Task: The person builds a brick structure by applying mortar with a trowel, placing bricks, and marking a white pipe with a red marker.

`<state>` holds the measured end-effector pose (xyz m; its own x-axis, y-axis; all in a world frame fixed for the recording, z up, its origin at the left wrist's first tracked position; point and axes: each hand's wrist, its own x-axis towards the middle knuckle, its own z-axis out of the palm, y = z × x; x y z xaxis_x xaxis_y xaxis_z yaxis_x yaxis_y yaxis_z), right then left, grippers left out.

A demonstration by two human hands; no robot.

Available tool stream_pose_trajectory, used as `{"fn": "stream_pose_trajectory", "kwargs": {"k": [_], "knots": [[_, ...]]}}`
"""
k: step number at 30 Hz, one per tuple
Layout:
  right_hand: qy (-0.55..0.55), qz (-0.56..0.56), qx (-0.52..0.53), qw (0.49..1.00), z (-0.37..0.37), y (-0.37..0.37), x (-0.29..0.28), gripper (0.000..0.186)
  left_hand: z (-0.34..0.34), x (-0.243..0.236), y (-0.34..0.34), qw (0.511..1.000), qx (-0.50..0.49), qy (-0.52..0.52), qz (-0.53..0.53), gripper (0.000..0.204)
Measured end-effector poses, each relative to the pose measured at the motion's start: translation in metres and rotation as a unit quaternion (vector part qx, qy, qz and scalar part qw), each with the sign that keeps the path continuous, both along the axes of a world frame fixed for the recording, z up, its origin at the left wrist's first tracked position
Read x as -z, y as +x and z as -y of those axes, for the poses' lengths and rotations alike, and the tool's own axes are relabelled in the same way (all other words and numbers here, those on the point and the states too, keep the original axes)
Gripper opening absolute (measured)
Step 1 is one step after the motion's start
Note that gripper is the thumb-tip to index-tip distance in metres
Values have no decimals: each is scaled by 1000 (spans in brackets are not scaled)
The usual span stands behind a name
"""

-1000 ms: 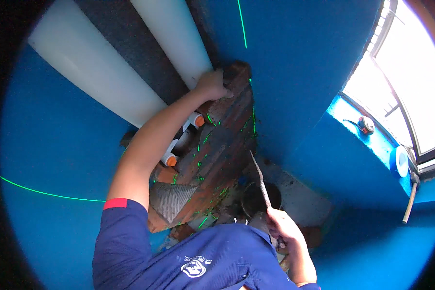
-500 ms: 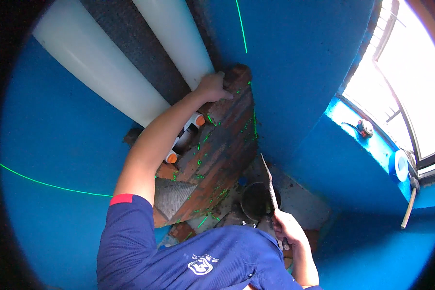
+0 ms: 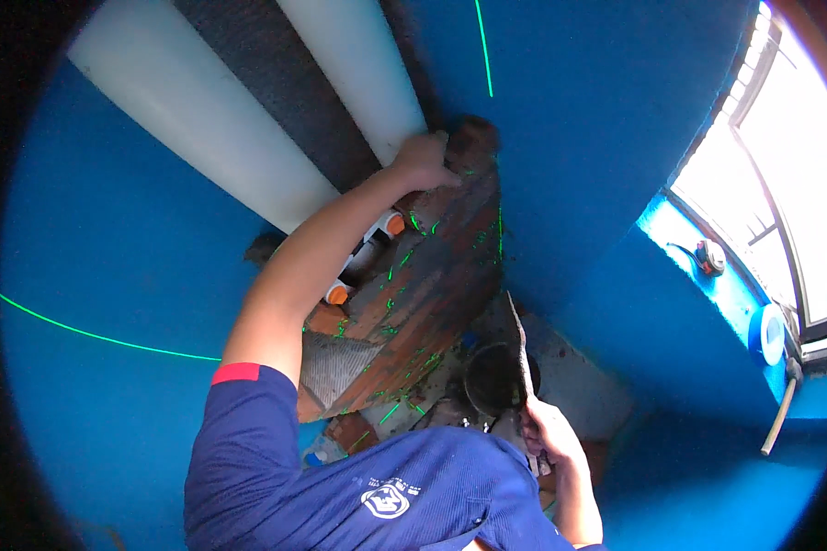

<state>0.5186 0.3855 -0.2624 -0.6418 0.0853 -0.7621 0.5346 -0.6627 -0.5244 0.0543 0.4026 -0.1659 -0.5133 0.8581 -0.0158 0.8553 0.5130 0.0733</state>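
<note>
At the top of the brick wall (image 3: 441,266), my left hand (image 3: 424,163) rests on the brickwork beside a white pipe (image 3: 349,64). Its thumb and a finger are spread apart; the other fingers are partly hidden. My right hand (image 3: 549,433) is closed around a trowel, low in front of my body. The trowel's blade (image 3: 521,354), seen nearly edge-on and crusted with mortar, points up and away from me. A dark bucket (image 3: 492,390) stands on the floor just left of the blade.
A second, thicker white pipe (image 3: 202,110) and orange-capped white fittings (image 3: 338,294) lie left of the wall. Green laser lines cross the blue walls (image 3: 606,110). On the window ledge are a tape measure (image 3: 709,257), a blue tape roll (image 3: 768,334) and a wooden-handled hammer (image 3: 781,413).
The view has shifted slightly, so most surroundings appear a little farther right. My left hand stays at the wall's top, and my right hand still holds the trowel in nearly the same position.
</note>
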Motion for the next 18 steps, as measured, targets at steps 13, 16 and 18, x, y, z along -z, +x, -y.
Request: {"fn": "stream_pose_trajectory", "kwargs": {"k": [13, 16, 18], "knots": [[23, 6, -15, 1000, -16, 18, -4, 39, 39, -118, 57, 965, 12, 260, -9, 59], [22, 2, -30, 999, -32, 30, 2, 39, 92, -162, 92, 931, 27, 362, -25, 38], [64, 9, -51, 997, -38, 32, -13, 40, 122, -173, 101, 925, 19, 379, -30, 35]]}}
